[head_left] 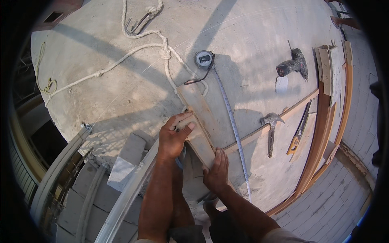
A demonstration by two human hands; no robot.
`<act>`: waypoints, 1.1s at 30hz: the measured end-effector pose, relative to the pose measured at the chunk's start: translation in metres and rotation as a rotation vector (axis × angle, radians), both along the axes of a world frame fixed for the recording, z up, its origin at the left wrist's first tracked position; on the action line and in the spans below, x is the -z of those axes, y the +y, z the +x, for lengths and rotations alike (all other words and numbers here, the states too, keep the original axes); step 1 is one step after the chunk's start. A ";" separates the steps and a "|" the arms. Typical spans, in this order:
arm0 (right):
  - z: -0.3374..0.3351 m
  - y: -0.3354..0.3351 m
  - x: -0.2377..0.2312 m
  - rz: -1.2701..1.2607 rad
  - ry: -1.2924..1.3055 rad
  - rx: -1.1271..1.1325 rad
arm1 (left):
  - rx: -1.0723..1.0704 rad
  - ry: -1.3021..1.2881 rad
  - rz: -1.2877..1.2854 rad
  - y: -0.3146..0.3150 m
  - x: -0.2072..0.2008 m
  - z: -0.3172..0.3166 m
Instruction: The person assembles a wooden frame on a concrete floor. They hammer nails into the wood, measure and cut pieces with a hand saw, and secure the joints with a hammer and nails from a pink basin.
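Observation:
My left hand (172, 137) is closed round the upper end of a short wooden board (200, 142), its thumb lying over the face. At the board's lower end my right hand (218, 172) grips the edge, fingers together. Beneath and beyond it a second wooden plank (198, 101) stretches away across the concrete. Close on the right, a round tape measure (204, 60) lies with its blade (231, 119) pulled out toward me, past my right hand. A thin wooden strip (251, 137) runs from near the boards to the far right.
A claw hammer (271, 131), a handsaw (299, 131) and a cordless drill (293, 65) lie to the right. Long brown timber frames (320, 133) stand beyond them. Knotted white rope (129, 53) crosses the far left. A metal bar (125, 198) and grey blocks (125, 166) sit near left.

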State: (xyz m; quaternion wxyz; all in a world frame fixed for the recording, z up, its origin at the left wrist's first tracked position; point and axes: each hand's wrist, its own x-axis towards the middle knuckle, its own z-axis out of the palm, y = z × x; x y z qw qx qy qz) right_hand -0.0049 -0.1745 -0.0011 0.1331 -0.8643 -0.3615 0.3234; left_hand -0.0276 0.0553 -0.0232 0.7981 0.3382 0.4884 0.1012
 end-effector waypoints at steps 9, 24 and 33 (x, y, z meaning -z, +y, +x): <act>-0.002 0.001 -0.001 -0.012 -0.002 0.039 | 0.037 0.054 0.152 -0.006 0.003 0.004; -0.004 0.001 0.006 0.092 -0.100 0.031 | 0.131 0.048 0.327 -0.002 0.007 0.001; 0.001 -0.002 0.006 0.107 -0.005 0.024 | 0.163 0.110 0.294 0.001 -0.001 0.004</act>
